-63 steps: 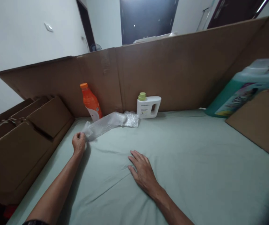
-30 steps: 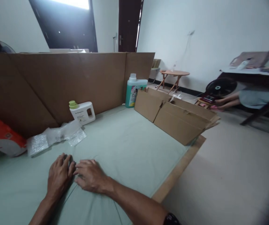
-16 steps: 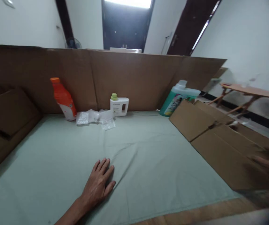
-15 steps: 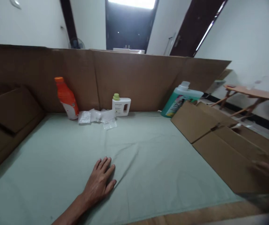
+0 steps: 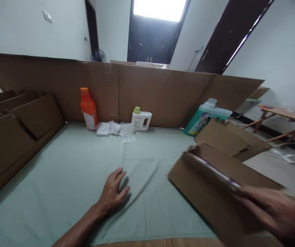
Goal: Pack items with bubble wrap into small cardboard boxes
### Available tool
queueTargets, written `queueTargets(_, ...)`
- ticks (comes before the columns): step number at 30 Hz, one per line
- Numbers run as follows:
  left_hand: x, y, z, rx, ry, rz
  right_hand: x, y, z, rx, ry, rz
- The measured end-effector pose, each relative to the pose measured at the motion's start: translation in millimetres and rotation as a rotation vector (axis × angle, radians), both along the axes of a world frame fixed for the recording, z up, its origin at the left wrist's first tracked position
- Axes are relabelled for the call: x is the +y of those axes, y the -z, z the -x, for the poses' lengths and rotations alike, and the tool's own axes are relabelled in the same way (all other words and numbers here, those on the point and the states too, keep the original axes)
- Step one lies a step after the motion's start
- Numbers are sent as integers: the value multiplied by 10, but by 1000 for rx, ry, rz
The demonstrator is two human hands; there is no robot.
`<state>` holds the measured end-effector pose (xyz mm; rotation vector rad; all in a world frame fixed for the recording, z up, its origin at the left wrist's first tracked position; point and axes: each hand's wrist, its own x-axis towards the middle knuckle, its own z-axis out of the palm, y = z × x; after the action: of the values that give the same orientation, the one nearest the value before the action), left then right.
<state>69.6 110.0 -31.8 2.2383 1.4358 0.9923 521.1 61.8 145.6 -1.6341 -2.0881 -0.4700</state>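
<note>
Pale green cloth covers the table, walled at the back by a cardboard sheet, against which stand an orange bottle, a white jug and a green detergent bottle, with bubble wrap between the first two. My left hand lies flat on the cloth, its grip apart and holding nothing. My right hand, blurred, has its grip clamped on a flattened cardboard box tilted above the table's right edge.

Two bare hands. Left hand with forearm bare all the way to frame edge, no sleeve, ring or watch showing. Right hand motion-blurred, bare too; its wrist is out of frame.
</note>
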Motion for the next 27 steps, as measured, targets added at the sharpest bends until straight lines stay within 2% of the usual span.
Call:
queueTargets(3,74,55,53,-134,-71,-6,337,-72,643,14,-258,59)
queueTargets(6,157,36,134,-210,-129,-5,577,-166,1331,79,-340,129)
queueTargets(8,193,-9,219,-239,-156,8,613,-189,1598,126,-379,77)
queueTargets(10,202,-62,315,-249,-146,34,563,-140,1628,185,-362,-33)
queueTargets(12,193,-103,395,-256,-128,69,477,6,1467,271,-244,-103)
queueTargets(13,188,-115,419,-263,-125,86,440,115,1352,326,-157,-80)
queueTargets(15,188,-122,425,-284,-116,113,406,382,1144,455,2,97)
queueTargets(17,207,-112,375,-318,-94,135,442,663,1051,588,75,335)
queueTargets(19,246,-97,292,-359,-59,164,550,890,1109,686,81,501)
queueTargets(21,312,-91,210,-390,-40,190,714,1015,1271,725,54,588)
queueTargets(24,474,-120,138,-399,-45,209,1007,1040,1534,751,32,675)
queueTargets(27,676,-151,138,-398,-76,196,1262,1036,1687,814,47,680)
